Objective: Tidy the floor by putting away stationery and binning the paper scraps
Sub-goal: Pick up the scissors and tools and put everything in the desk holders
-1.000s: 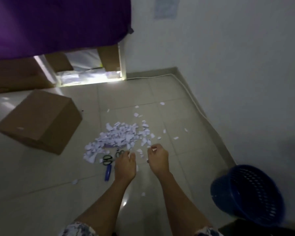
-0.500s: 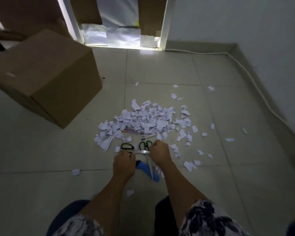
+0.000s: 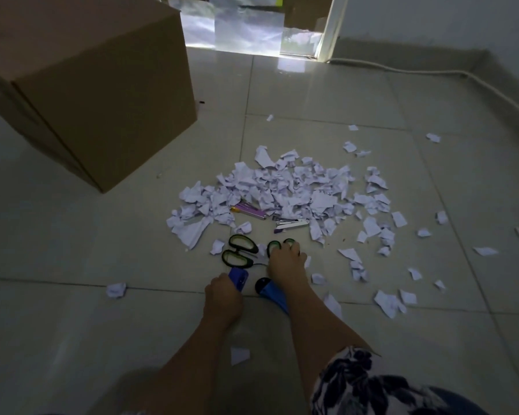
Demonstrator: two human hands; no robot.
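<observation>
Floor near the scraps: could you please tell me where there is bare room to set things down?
Bare tile lies left of the paper scraps, between the cardboard box and the left hand, and beyond the pile toward the cable. Crowded: the pile itself, the scissors by the right hand, and loose scraps scattered rightward.

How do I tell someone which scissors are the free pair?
Find the cardboard box on the left, then the paper scrap pile beside it. At its near edge, above the left hand's blue tool, lie the free scissors with black-green loops. The other pair has the right hand's fingers on its loops; these loops are bare.
</observation>
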